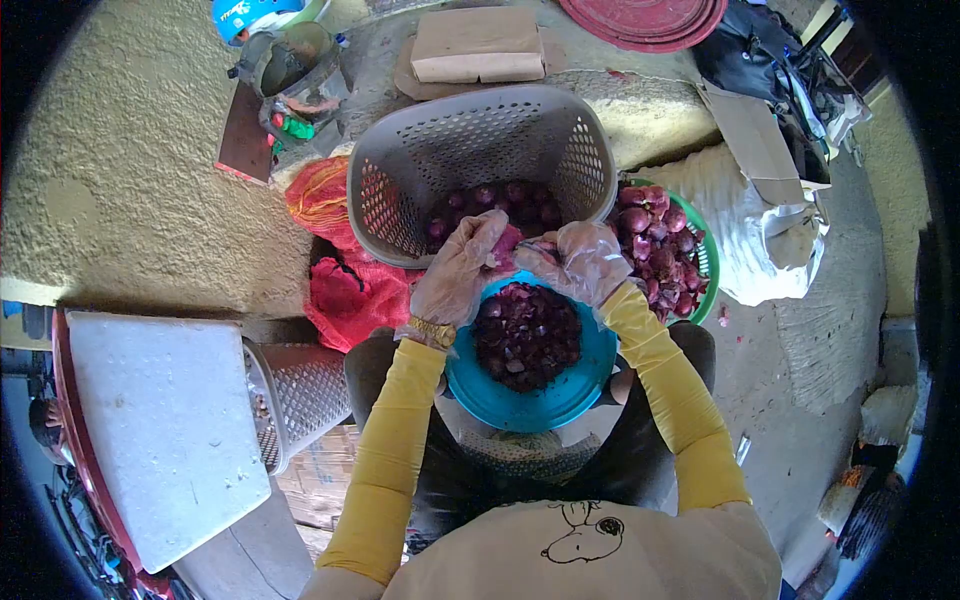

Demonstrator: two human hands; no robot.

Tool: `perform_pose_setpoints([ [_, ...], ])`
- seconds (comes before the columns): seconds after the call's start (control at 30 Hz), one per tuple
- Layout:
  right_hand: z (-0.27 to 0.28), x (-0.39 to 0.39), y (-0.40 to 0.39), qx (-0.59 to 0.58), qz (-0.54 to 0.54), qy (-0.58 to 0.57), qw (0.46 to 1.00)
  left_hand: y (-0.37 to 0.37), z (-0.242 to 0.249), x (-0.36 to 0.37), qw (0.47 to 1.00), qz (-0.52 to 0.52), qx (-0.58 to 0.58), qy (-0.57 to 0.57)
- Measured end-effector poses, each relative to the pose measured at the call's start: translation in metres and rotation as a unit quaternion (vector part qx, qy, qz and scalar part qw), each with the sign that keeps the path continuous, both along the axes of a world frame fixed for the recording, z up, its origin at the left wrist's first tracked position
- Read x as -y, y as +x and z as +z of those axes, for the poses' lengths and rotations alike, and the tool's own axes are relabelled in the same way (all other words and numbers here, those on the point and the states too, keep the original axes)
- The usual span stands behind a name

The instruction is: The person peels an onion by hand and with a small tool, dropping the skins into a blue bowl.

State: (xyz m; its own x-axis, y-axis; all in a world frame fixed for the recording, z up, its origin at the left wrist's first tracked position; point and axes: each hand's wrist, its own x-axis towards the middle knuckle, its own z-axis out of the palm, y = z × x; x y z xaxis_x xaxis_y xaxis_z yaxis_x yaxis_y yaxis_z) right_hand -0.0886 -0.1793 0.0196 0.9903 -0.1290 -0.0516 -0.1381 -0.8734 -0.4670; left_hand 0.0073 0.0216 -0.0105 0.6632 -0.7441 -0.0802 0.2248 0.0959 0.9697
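Note:
Both my hands wear clear plastic gloves and hover over a blue basin (463, 372). My left hand (462, 265) is closed, with a red onion (507, 244) at its fingertips. Facing it a short gap away, my right hand (588, 262) is closed too; its fingers hide most of what they pinch. Dark red onion skins and pieces (525, 338) lie in the basin below. Just beyond my hands, a grey perforated basket (470, 125) has several red onions (515, 192) at its bottom. Beside my right hand, a green basket (710, 262) is heaped with red onions (655, 235).
A red mesh sack (350, 300) lies left of the grey basket. Further left are a white board (165, 420) and a light plastic basket (305, 390). A pale sack (745, 215) lies at the right; a cardboard box (478, 45) and red lid (645, 18) are at the back.

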Motion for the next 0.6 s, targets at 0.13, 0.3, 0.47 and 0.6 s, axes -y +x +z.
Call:
perform_pose_setpoints([
  [0.13, -0.023, 0.002, 0.001, 0.042, 0.036, 0.012, 0.998, -0.004, 0.008, 0.005, 0.994, 0.022, 0.111, -0.004],
  [0.3, -0.015, -0.004, 0.003, -0.038, 0.092, -0.106, 0.989, 0.01, -0.008, -0.009, 0.911, -0.002, 0.408, 0.068],
  [0.47, -0.018, -0.01, 0.0, -0.036, 0.13, -0.123, 0.983, 0.013, -0.011, -0.009, 0.878, 0.021, 0.462, 0.122],
  [0.6, -0.012, -0.008, -0.003, 0.103, 0.126, -0.033, 0.986, 0.012, -0.012, -0.009, 0.894, 0.008, 0.422, 0.148],
])
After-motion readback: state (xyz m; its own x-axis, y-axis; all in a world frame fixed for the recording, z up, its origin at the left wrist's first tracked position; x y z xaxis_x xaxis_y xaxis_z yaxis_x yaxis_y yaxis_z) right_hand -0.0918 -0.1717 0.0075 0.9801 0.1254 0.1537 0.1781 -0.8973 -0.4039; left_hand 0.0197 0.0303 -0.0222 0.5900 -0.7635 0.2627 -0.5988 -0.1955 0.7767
